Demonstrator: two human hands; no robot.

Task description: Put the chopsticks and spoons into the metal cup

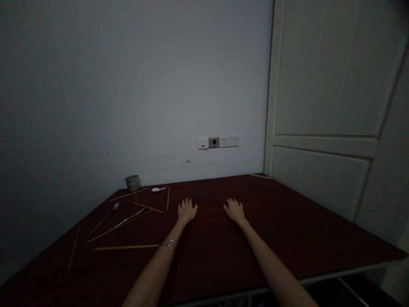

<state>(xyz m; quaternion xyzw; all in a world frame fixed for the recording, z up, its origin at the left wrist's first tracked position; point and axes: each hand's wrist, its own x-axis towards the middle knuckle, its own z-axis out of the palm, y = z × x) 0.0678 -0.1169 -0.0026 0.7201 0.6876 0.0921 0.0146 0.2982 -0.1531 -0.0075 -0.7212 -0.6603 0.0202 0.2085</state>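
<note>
My left hand (187, 211) lies palm down on the dark red table (211, 251), fingers spread and holding nothing. To its right, my right hand (234, 210) also rests flat with fingers apart. Nearest my left hand are a chopstick (168, 199) and another slanted chopstick (148, 207). A white spoon (157, 189) lies farther back. Left of these are a long-handled metal spoon (116, 206) and silvery metal utensils (128, 219), perhaps tongs, beside a chopstick. One more chopstick (128, 247) reaches toward my left wrist, which wears bracelets.
A metal cup (133, 183) stands at the back left corner, with a chopstick (129, 194) before it. Another chopstick (74, 247) lies near the left edge. A thin flat strip (261, 176) sits at the back right. Wall sockets (229, 141) and a pale panelled door (322, 170) border the table.
</note>
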